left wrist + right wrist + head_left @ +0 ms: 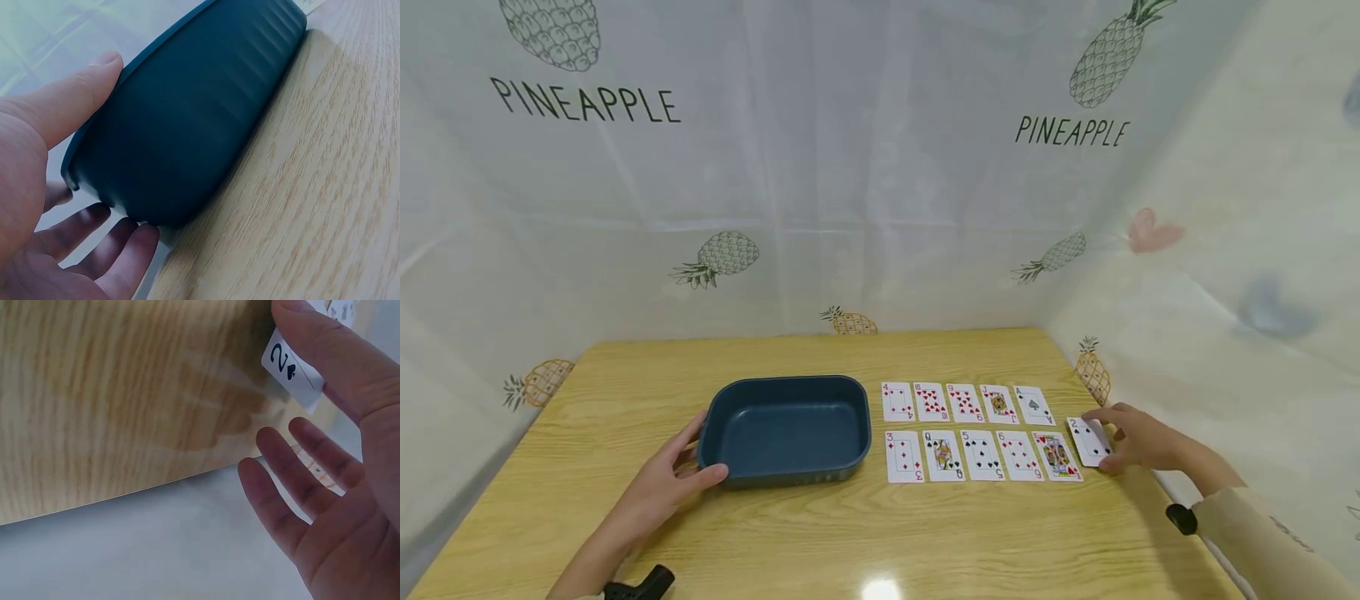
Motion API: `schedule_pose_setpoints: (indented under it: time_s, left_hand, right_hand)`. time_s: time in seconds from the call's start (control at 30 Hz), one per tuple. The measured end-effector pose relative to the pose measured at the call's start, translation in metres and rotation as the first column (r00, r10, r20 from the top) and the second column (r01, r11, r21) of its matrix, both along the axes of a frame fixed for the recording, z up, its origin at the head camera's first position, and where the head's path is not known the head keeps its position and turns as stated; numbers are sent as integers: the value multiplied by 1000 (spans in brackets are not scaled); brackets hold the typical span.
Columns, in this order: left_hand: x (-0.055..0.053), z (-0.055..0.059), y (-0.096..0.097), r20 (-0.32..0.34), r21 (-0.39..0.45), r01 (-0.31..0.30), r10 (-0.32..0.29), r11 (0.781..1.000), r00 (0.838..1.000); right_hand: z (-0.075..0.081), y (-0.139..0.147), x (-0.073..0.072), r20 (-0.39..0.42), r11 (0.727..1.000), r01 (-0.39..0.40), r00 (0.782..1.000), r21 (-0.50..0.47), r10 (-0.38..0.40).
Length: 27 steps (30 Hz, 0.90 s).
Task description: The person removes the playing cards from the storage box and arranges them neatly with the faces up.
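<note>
At the left corner of a dark blue tray (782, 479), my left hand (658, 487) grips it. In the left wrist view the thumb (94, 87) lies along the tray's rim and the fingertips touch the outer wall. My right hand (1138, 442) holds a two of spades playing card (1088, 442) near the table's right edge, index finger at its far end and thumb at its near end. The right wrist view shows the card's corner (290, 369) beside the thumb, with the other fingers (275, 512) spread away from it.
Face-up playing cards lie in two rows right of the tray, the far row ending in an ace of spades (1033, 406), the near row in a king (1057, 457). A pineapple-print curtain (880, 208) hangs behind and beside the wooden table (880, 542).
</note>
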State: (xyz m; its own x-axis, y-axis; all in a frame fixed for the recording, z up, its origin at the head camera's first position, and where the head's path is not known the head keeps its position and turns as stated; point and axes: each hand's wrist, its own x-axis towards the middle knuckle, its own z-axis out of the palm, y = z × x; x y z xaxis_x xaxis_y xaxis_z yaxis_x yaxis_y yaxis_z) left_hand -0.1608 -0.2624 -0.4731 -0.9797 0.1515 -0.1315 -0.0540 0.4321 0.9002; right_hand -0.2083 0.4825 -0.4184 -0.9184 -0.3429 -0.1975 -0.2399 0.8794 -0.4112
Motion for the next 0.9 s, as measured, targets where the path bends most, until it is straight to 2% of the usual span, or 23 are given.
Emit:
schedule_pose_setpoints:
  time_s: [0.13, 0.43, 0.7, 0.8, 0.9]
  left_hand:
    - [0, -1, 0, -4, 12, 8, -8, 1000, 1000]
    - [-2, -3, 0, 7, 9, 6, -6, 1000, 1000]
    - [-3, -6, 2, 18, 29, 4, -5, 1000, 1000]
    - [-2, -7, 1, 25, 31, 7, -7, 999, 1000]
    - [-1, -6, -2, 10, 6, 14, -14, 1000, 1000]
  right_hand:
    - [-4, 4, 2, 29, 1000, 3, 1000, 5, -3]
    - [-5, 4, 1, 25, 999, -18, 1000, 29, 17]
    - [-1, 0, 5, 95, 1000, 0, 995, 17, -2]
    - [6, -6, 8, 86, 999, -17, 996, 42, 13]
    - [15, -18, 13, 33, 997, -44, 999, 64, 42]
